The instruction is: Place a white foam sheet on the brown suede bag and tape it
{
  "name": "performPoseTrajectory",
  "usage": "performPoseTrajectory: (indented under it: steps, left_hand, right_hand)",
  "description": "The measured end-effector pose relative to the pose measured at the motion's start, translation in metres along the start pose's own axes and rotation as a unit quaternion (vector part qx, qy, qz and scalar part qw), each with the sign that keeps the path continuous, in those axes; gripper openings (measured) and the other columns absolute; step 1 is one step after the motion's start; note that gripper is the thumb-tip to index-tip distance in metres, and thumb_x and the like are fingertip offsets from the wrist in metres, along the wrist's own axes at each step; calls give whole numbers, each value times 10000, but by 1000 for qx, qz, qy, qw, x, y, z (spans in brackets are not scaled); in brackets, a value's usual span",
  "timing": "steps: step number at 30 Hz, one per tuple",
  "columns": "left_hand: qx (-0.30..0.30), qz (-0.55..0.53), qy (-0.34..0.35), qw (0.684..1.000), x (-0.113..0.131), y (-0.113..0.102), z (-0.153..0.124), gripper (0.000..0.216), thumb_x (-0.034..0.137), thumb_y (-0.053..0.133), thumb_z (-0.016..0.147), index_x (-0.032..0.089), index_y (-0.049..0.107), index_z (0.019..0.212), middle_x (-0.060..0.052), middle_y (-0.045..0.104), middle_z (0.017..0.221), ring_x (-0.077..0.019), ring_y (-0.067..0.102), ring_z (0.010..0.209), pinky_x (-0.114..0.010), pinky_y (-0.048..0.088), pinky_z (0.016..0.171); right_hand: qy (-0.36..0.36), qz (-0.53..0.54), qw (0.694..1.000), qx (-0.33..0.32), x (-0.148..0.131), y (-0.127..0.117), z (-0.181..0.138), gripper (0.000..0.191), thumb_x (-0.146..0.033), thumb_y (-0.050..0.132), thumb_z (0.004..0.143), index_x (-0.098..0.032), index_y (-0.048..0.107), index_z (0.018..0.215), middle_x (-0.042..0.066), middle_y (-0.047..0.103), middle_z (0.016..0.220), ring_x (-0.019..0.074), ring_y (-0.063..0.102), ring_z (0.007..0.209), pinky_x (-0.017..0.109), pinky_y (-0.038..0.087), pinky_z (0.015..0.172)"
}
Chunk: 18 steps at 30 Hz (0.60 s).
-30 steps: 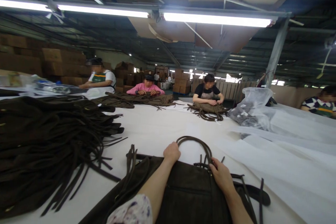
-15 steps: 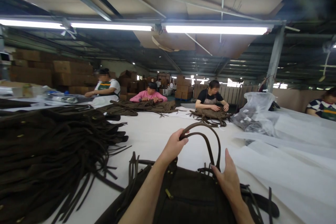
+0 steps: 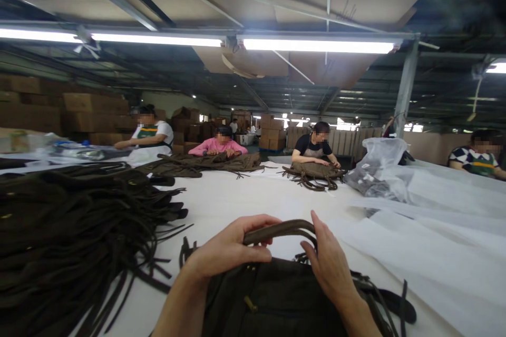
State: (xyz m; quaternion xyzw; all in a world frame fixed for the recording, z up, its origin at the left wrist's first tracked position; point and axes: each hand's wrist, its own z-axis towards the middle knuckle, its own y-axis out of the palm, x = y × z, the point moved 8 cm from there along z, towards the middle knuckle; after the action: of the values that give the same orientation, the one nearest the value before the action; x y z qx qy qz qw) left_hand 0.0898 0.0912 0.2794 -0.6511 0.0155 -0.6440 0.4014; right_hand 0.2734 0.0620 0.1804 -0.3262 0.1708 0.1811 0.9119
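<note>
A dark brown fabric bag (image 3: pixel 288 303) lies before me, a small brass zip pull (image 3: pixel 250 304) on its front. Its twin handles (image 3: pixel 286 227) arch low over the top edge. My left hand (image 3: pixel 233 245) is closed around their left part, thumb below and fingers over the far side. At the right end, my right hand (image 3: pixel 331 266) holds the handles between its thumb and its fairly straight fingers. Thin straps and a rounded tab (image 3: pixel 399 308) stick out at the bag's right side.
A heap of similar dark bags (image 3: pixel 75 242) with loose straps covers the left side of the white table (image 3: pixel 221 197). White sheeting (image 3: pixel 446 253) spreads at right, below a clear plastic bag (image 3: pixel 381 163). Several co-workers sit across the table, two handling brown bags (image 3: pixel 316 169).
Both hands have come lower, and the handles have gone from a tall arch to a flatter one. My right hand has closed in on their right end. The view has shifted slightly right.
</note>
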Motion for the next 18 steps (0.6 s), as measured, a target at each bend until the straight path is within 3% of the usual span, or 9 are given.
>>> performPoseTrajectory:
  steps: [3, 7, 9, 13, 18]
  left_hand:
    - [-1, -3, 7, 1000, 3, -1, -4, 515, 275, 687, 683, 233, 596, 1188, 29, 614, 863, -159, 558, 820, -213, 433, 709]
    - [75, 74, 16, 994, 3, -13, -3, 378, 328, 624, 766, 242, 626, 1134, 43, 614, 842, -139, 546, 771, -200, 410, 684]
    - [106, 133, 25, 985, 4, -13, 2, 270, 380, 535, 848, 232, 663, 1034, 33, 637, 843, -147, 546, 779, -209, 403, 700]
    - [115, 284, 23, 952, 0, 1, 16, 381, 369, 324, 953, 238, 669, 861, -9, 639, 849, -179, 564, 824, -255, 400, 761]
    - [68, 385, -7, 921, -12, 21, 30, 347, 256, 316, 939, 274, 650, 1033, -31, 636, 931, -199, 607, 860, -306, 424, 792]
  right_hand:
    - [13, -1, 998, -54, 2, 12, -4, 486, -353, 401, 938, -243, 355, 1409, 83, 575, 1284, 247, 551, 1140, 385, 451, 939]
    - [64, -62, 991, -104, 10, 15, -9, 260, -321, 376, 944, -238, 564, 1104, 51, 675, 937, 241, 605, 880, 328, 420, 763]
    - [95, -102, 987, -86, 18, 8, -8, 235, -357, 371, 950, -236, 566, 999, 43, 662, 846, 244, 574, 797, 318, 368, 699]
    - [149, -115, 982, -26, 34, -10, -6, 299, -449, 336, 952, -232, 540, 929, 50, 627, 762, 252, 534, 759, 306, 306, 644]
    - [184, -77, 979, 33, 40, -24, -1, 272, -374, 307, 947, -210, 523, 931, 43, 597, 742, 238, 539, 746, 300, 311, 637]
